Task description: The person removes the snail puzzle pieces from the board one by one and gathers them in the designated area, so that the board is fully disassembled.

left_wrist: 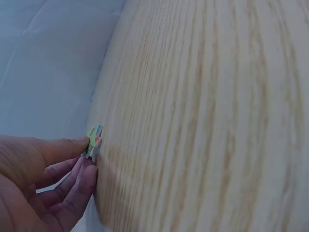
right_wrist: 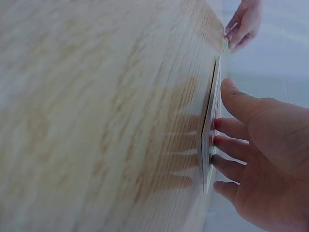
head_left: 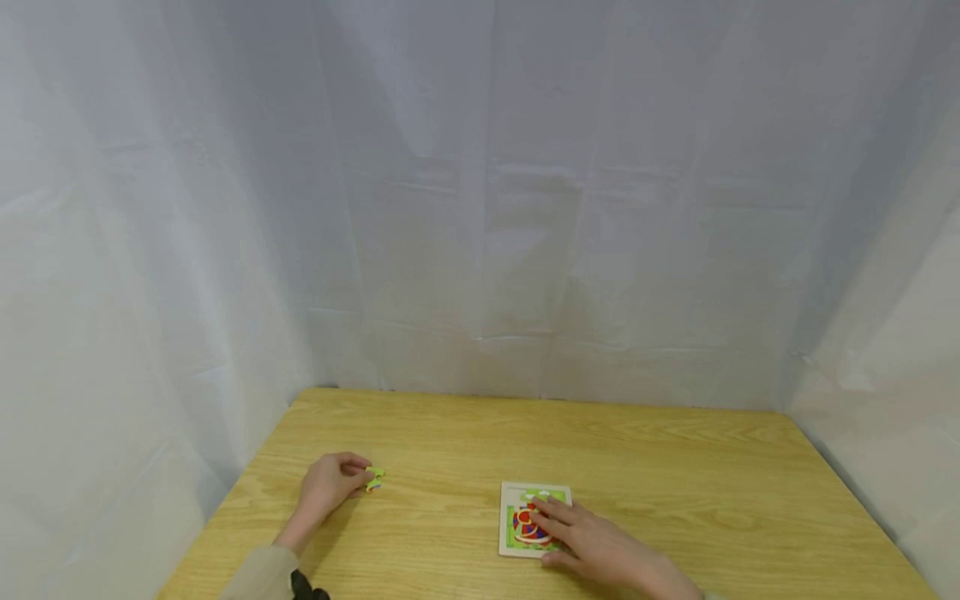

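Note:
On the left of the table, my left hand point(head_left: 330, 485) pinches small green puzzle pieces point(head_left: 375, 478) between thumb and fingers, just over the wood. In the left wrist view the pieces point(left_wrist: 93, 140) show green, blue and orange bits at the fingertips. A square jigsaw puzzle board point(head_left: 507, 533) with a pale frame lies flat near the front middle, its picture green, red and blue. Over its right side spreads my right hand point(head_left: 596, 542), fingers extended with the fingertips on the picture. That hand hides part of the picture.
The wooden table point(head_left: 675, 467) has a light grain and runs back to a white sheet point(head_left: 540, 250). More white sheeting hangs along the left and right sides. A dark wrist strap point(head_left: 306, 585) sits at the left sleeve.

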The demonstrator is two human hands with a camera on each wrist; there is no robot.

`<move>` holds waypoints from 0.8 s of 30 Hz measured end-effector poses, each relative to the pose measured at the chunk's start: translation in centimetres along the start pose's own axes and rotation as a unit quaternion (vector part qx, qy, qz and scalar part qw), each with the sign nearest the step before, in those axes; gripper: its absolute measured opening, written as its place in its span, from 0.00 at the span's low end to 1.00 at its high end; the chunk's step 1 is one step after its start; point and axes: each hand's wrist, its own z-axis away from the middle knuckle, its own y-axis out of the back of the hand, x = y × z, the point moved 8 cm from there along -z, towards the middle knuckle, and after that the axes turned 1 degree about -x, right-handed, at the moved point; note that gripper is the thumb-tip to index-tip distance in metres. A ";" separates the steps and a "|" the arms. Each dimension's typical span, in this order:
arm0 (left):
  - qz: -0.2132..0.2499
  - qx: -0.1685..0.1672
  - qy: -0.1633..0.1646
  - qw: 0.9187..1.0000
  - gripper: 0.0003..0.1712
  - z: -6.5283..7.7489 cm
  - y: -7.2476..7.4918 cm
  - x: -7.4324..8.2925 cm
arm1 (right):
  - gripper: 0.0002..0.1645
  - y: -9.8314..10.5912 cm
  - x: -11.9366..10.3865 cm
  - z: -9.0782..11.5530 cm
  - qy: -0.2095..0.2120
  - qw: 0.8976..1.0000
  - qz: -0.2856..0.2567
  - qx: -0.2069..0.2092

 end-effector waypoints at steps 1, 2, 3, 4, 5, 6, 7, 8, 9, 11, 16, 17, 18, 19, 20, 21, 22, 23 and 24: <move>-0.010 0.001 -0.003 1.000 0.09 0.0 0.1 0.1 | 0.38 0.1 -0.1 0.0 0.003 1.000 0.001 0.003; -0.020 0.002 -0.006 1.000 0.09 0.0 0.2 0.1 | 0.38 0.1 -0.1 0.0 0.007 1.000 0.003 0.005; -0.029 0.003 -0.008 1.000 0.09 -0.1 0.2 0.2 | 0.37 0.2 -0.2 0.1 0.010 1.000 0.006 0.009; -0.036 0.004 -0.010 0.999 0.09 -0.1 0.3 0.2 | 0.37 0.3 -0.2 0.1 0.011 1.000 0.008 0.010; -0.040 0.004 -0.010 0.999 0.09 -0.1 0.3 0.2 | 0.37 0.3 -0.3 0.1 0.013 1.000 0.009 0.011; -0.044 0.004 -0.011 0.999 0.09 -0.1 0.4 0.3 | 0.37 0.3 -0.3 0.1 0.014 1.000 0.010 0.012; -0.046 0.004 -0.011 0.999 0.09 -0.1 0.4 0.3 | 0.37 0.3 -0.3 0.1 0.014 1.000 0.010 0.014; -0.047 0.004 -0.012 0.999 0.08 -0.1 0.4 0.3 | 0.37 0.3 -0.3 0.1 0.013 1.000 0.010 0.014; -0.048 0.004 -0.012 0.999 0.08 -0.1 0.4 0.4 | 0.37 0.3 -0.2 0.1 0.012 1.000 0.008 0.013; -0.050 0.004 -0.013 0.999 0.08 -0.2 0.4 0.4 | 0.37 0.2 -0.2 0.1 0.008 1.000 0.005 0.011; -0.047 -0.002 -0.015 0.999 0.08 -0.3 0.2 0.1 | 0.38 -0.1 0.1 0.0 0.000 1.000 0.000 0.005; -0.045 -0.003 -0.014 0.999 0.08 -0.3 0.2 0.0 | 0.38 -0.1 0.1 0.0 0.000 1.000 -0.001 0.003; -0.042 -0.004 -0.012 0.999 0.09 -0.3 0.2 0.0 | 0.38 -0.1 0.1 0.0 -0.002 1.000 -0.003 0.000; -0.042 -0.003 -0.011 0.999 0.08 -0.3 0.2 0.0 | 0.38 -0.1 0.1 0.0 -0.005 1.000 -0.005 -0.003; -0.041 -0.002 -0.010 0.999 0.08 -0.3 0.2 0.0 | 0.38 -0.1 0.1 -0.1 -0.004 1.000 -0.004 -0.004; -0.041 0.000 -0.008 0.999 0.07 -0.3 0.2 -0.1 | 0.38 -0.1 0.1 -0.1 -0.004 1.000 -0.006 -0.005; -0.041 0.002 -0.007 0.999 0.07 -0.2 0.3 0.0 | 0.38 -0.1 0.1 -0.1 -0.006 1.000 -0.007 -0.006; -0.041 0.004 -0.007 0.999 0.07 -0.2 0.3 0.0 | 0.38 -0.1 0.1 -0.1 -0.006 1.000 -0.008 -0.006; -0.041 0.007 -0.008 0.999 0.06 -0.2 0.4 0.0 | 0.38 -0.1 0.1 -0.1 -0.008 1.000 -0.009 -0.007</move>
